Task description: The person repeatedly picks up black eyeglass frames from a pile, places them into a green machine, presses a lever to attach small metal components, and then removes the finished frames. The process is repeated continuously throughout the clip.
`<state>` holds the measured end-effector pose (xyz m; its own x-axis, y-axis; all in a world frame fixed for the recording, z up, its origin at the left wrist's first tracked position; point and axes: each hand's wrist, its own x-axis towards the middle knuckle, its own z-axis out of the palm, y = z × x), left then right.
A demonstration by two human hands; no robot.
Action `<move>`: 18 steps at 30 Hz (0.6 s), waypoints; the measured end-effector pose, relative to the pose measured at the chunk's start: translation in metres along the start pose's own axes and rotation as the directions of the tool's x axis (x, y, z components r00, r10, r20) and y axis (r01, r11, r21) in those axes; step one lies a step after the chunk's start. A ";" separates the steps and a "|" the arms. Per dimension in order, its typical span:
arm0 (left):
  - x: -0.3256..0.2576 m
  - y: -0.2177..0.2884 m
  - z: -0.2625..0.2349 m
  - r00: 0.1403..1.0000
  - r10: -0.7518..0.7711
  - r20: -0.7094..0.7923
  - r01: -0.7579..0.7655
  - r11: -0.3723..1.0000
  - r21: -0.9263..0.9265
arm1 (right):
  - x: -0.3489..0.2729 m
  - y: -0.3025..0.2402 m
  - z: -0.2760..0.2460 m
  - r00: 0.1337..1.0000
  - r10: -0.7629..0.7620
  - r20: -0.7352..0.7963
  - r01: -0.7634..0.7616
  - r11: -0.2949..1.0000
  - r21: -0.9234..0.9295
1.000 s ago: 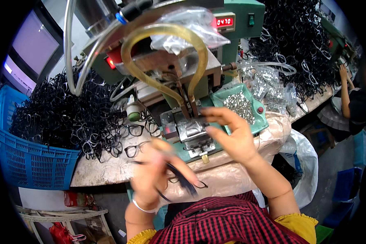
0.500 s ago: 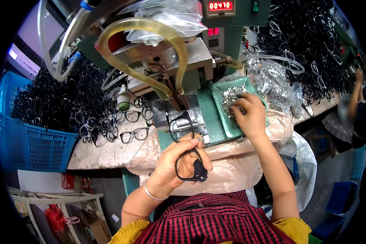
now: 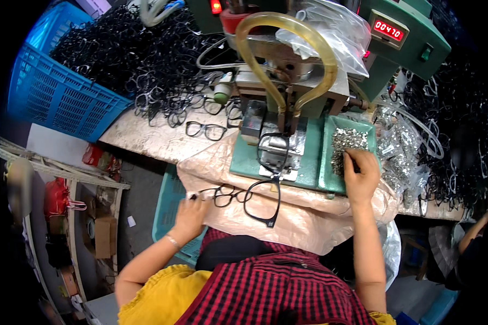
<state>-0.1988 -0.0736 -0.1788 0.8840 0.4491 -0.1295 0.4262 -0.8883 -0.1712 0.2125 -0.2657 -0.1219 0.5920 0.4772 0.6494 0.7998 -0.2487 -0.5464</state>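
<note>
My left hand [image 3: 191,219] is at the left edge of the pale sheet, its fingers closed at one end of a black eyeglass frame [image 3: 225,196]. Its fingertips are partly hidden. A second black eyeglass frame [image 3: 263,203] stands at the machine's metal fixture [image 3: 281,162], one rim over the fixture and the other hanging toward me, with neither hand on it. My right hand [image 3: 361,176] reaches into a green tray [image 3: 331,184], its fingers bent together at the pile of small silvery metal parts [image 3: 350,140]. What lies between them is too small to make out.
A green press with a yellowish hose [image 3: 331,65] rises behind the fixture. Heaped eyeglass frames [image 3: 130,49] and a blue crate [image 3: 65,92] are at the left. Bags of metal parts [image 3: 404,146] lie right of the tray. A teal basket [image 3: 165,216] sits below the table edge.
My left hand has let go of the frame at the fixture and moved left to another frame. My right hand stays in the tray. The view has shifted.
</note>
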 end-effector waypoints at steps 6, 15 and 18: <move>0.011 0.008 -0.053 0.982 -0.143 0.121 0.181 0.888 -0.422 | -0.013 0.017 0.003 0.995 0.098 -0.015 -0.097 0.994 0.046; 0.092 -0.086 -0.128 0.995 0.099 -0.033 -0.104 0.886 -0.452 | -0.017 0.014 0.004 0.989 -0.004 -0.146 -0.009 0.996 -0.087; 0.157 -0.093 -0.073 0.973 -0.089 -0.212 0.022 0.953 -0.301 | -0.025 0.010 0.010 0.974 0.014 -0.227 -0.051 0.986 -0.157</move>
<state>-0.0855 0.0730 -0.1114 0.8632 0.4958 0.0958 0.4833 -0.8661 0.1276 0.2052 -0.2717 -0.1485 0.6101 0.2695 0.7451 0.7744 -0.4020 -0.4886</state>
